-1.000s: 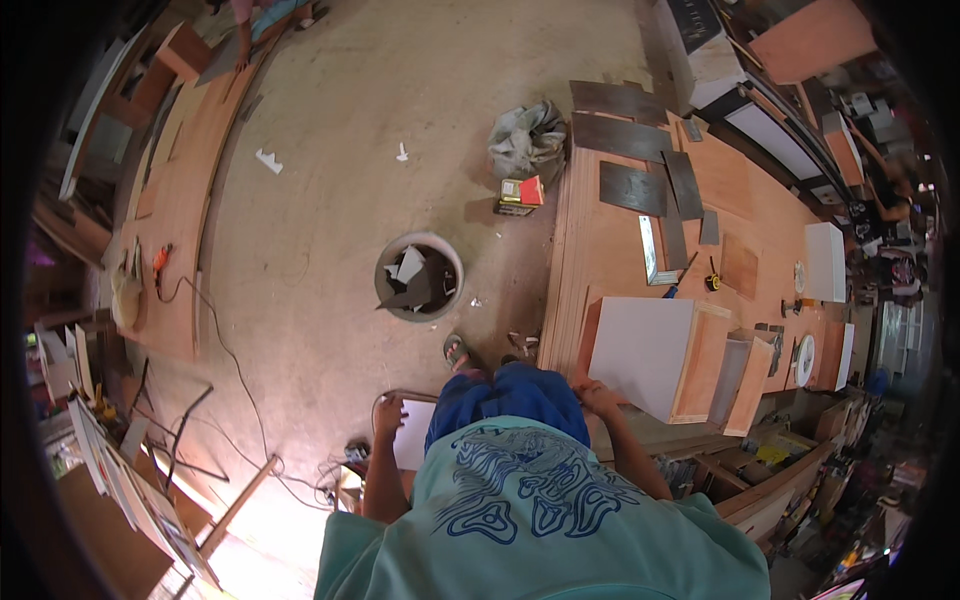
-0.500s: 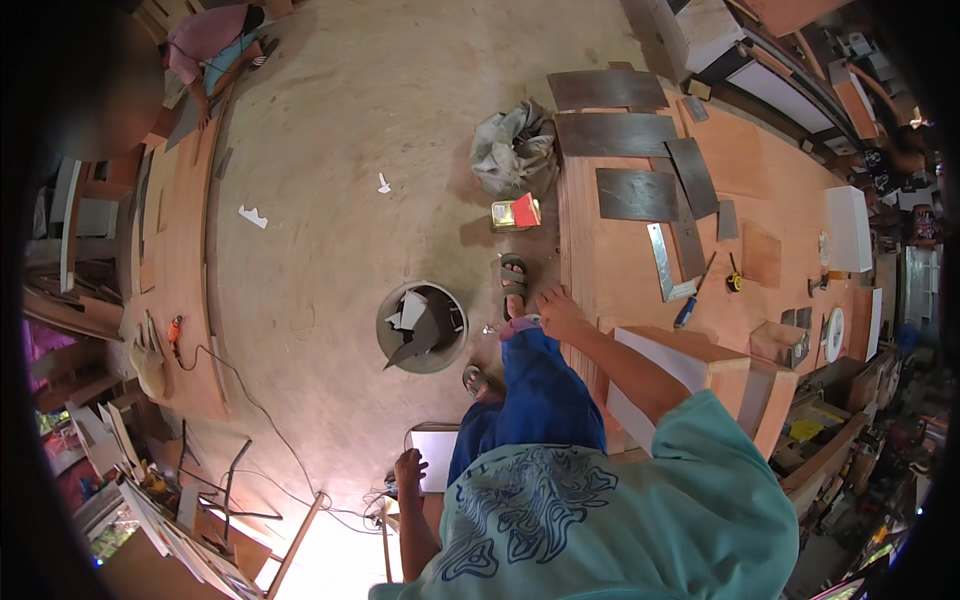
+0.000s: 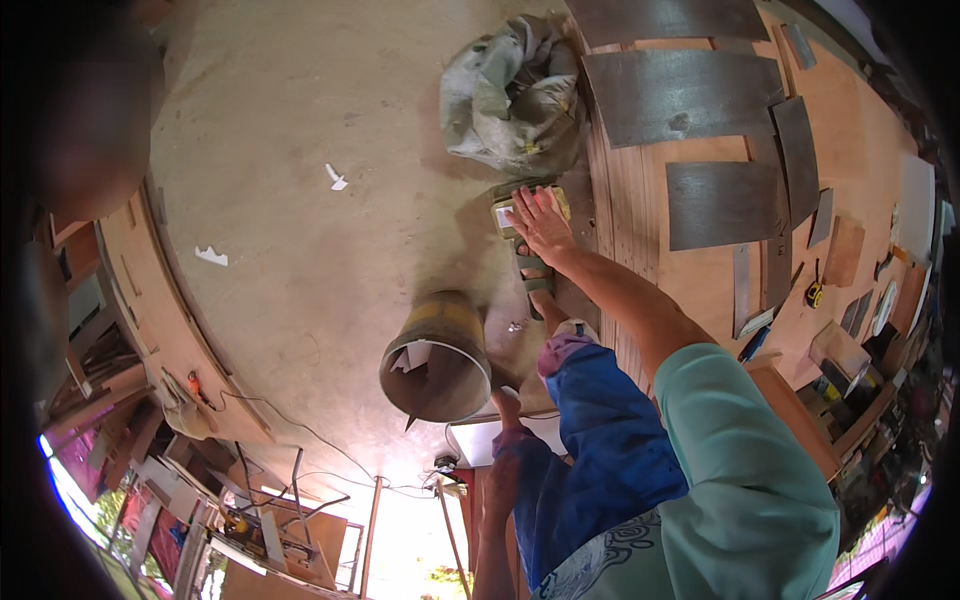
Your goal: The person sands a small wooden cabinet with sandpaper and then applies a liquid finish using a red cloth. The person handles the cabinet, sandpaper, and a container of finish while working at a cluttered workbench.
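Observation:
My right hand (image 3: 543,225) reaches down with its fingers stretched out over a rectangular gold tin (image 3: 563,204) on the floor. It covers much of the tin's top, and a bit of red shows beside the fingers. Whether the fingers touch the tin, I cannot tell. Close by, my sandalled foot (image 3: 534,262) stands just below the tin. My left hand (image 3: 503,465) is at my knee by the blue trousers, its fingers not distinct. A round bin (image 3: 450,325) holding dark and white offcuts stands near my feet, its mouth toward me.
A crumpled grey sack (image 3: 480,110) stands beyond the tin. To the right, a plywood stack (image 3: 665,235) bears several dark panels (image 3: 685,95), a tape measure (image 3: 814,294) and a metal square. White scraps (image 3: 211,256) lie on the floor. A cable (image 3: 300,420) runs at lower left.
I have bent forward, and my right hand has moved from beside my knee out to the gold tin. My left hand has come in to my knee.

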{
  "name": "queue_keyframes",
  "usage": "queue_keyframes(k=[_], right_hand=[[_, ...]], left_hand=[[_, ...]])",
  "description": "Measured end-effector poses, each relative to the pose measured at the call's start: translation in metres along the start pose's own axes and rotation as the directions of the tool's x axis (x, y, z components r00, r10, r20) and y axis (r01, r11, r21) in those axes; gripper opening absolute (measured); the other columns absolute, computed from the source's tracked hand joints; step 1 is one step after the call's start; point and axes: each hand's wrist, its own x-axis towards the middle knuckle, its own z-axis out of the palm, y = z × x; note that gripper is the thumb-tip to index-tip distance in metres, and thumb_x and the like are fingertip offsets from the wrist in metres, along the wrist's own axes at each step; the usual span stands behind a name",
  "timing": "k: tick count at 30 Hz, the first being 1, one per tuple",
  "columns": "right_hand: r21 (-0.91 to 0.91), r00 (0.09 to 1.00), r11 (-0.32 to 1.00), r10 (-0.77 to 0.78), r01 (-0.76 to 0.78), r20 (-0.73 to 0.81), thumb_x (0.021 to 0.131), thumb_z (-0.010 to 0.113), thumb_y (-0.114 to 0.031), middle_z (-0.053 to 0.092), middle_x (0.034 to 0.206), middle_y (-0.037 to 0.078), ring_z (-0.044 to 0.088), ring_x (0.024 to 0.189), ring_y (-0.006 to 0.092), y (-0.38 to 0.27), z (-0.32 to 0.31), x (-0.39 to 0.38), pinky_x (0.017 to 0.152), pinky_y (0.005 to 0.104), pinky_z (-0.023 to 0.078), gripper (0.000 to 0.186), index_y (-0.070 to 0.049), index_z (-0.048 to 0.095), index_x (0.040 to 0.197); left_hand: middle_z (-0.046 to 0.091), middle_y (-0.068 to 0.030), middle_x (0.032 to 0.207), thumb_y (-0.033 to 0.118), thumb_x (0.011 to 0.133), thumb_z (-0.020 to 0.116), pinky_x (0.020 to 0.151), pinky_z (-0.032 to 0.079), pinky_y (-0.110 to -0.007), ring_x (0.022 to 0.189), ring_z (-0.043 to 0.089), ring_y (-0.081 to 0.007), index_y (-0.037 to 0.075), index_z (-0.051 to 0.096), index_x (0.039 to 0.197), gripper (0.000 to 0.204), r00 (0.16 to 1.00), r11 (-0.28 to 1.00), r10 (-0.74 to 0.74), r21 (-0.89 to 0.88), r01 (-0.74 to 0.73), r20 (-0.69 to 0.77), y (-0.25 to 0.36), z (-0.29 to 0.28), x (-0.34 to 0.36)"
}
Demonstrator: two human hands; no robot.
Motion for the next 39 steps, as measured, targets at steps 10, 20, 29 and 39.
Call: queue_keyframes(k=[10,20,29,39], right_hand=[[0.530,0.988,0.847,0.106,-0.029,-0.115,0.091,0.060,-0.025,0.035,0.148,0.017,0.035,0.133,0.0384,0.020,-0.064,-0.036,0.113,0.0593,0.021,0.072,-0.017,0.027,0.154],[-0.022,0.678,-0.862,0.382,0.506,0.628,0.092,0.067,-0.026,0.046,0.133,0.013,0.048,0.123,0.0324,-0.068,-0.097,-0.183,0.100,0.0445,0.043,0.067,-0.020,0.031,0.147],[-0.580,0.816,-0.578,0.349,0.574,0.460,0.088,0.067,-0.028,0.058,0.125,0.014,0.056,0.116,0.0404,-0.072,-0.066,-0.219,0.096,0.0557,0.047,0.051,-0.017,0.050,0.135],[-0.397,0.978,-0.895,0.208,0.201,0.027,0.081,0.063,-0.005,0.047,0.141,0.013,0.056,0.118,0.0457,-0.181,-0.093,-0.269,0.097,0.0597,0.047,0.080,-0.025,0.026,0.149]], left_hand=[[0.056,-0.0270,0.125,0.030,0.090,0.063,0.088,0.048,-0.050,0.111,0.056,-0.0444,0.003,0.045,0.138,0.059,0.994,0.833,-0.018,0.552,-0.045,0.108,-0.017,0.000,0.242],[0.012,-0.0183,0.161,0.043,0.074,0.080,0.116,0.022,-0.058,0.148,0.013,-0.0392,0.002,0.012,0.154,0.112,0.957,0.231,0.229,0.945,-0.233,0.180,0.149,0.040,0.437],[0.052,-0.0177,0.123,0.025,0.062,0.075,0.094,0.044,-0.048,0.114,0.052,-0.0342,0.002,0.030,0.145,0.098,0.949,0.227,0.269,0.946,-0.231,0.167,0.158,0.034,0.433],[0.056,-0.0249,0.104,0.020,0.058,0.076,0.088,0.044,-0.051,0.099,0.053,-0.0432,-0.006,0.039,0.134,0.088,0.836,0.477,0.535,0.772,-0.420,0.124,0.210,-0.138,0.020]])
